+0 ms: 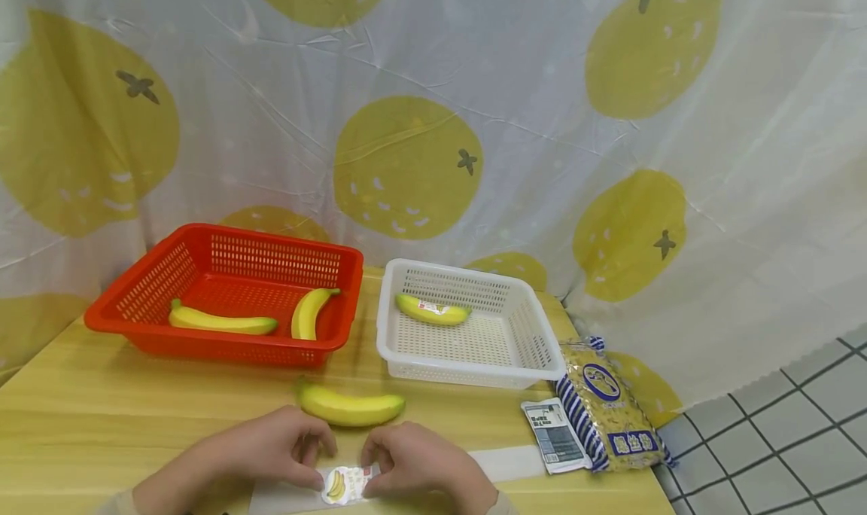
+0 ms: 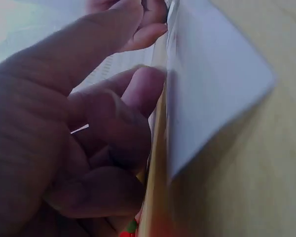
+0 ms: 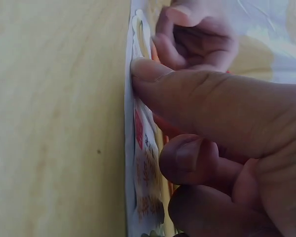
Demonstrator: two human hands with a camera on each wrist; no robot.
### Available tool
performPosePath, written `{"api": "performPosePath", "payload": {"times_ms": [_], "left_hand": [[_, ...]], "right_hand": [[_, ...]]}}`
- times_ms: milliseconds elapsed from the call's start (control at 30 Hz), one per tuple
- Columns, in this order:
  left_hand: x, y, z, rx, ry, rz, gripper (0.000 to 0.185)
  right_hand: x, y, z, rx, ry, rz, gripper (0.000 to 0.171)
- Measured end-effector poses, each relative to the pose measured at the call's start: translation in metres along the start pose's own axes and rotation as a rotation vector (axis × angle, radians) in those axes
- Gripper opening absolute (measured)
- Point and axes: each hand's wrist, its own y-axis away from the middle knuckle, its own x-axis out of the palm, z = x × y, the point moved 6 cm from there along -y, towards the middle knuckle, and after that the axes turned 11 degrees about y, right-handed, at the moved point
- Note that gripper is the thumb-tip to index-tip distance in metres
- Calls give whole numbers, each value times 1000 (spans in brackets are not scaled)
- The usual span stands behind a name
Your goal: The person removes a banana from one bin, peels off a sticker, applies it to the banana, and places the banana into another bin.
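Observation:
A small banana label (image 1: 345,486), with a picture of bananas and printed text, lies on a pale backing strip (image 1: 504,464) on the table. My left hand (image 1: 274,447) holds the label's left end, thumb at its edge and fingers curled. From the other side my right hand (image 1: 427,466) grips the right end; its thumb (image 3: 158,79) presses onto the label in the right wrist view. One pale paper corner (image 2: 222,74) stands up off the table in the left wrist view. Just beyond both hands lies a yellow banana (image 1: 348,407).
Two bananas lie in a red basket (image 1: 223,345) at the back left. A white basket (image 1: 467,372) holds one labelled banana (image 1: 432,311). To the right are a small printed packet (image 1: 557,435) and a larger yellow bag (image 1: 606,406). A patterned curtain (image 1: 521,146) hangs behind.

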Motion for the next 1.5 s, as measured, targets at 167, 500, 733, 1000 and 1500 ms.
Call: {"api": "performPosePath", "payload": {"times_ms": [167, 500, 733, 1000, 1500], "left_hand": [[7, -1, 1, -10, -55, -5, 22], [13, -2, 4, -78, -24, 2, 16], [15, -3, 2, -129, -22, 2, 21], [17, -2, 2, -106, -18, 16, 17], [4, -1, -22, 211, -195, -88, 13]], "right_hand": [[1, -1, 0, -6, -12, 2, 22], [1, -2, 4, -13, 5, -15, 27], [0, -2, 5, -11, -6, -9, 19], [1, -2, 5, -27, -27, -16, 13], [-8, -3, 4, -112, -278, -104, 21]]}}
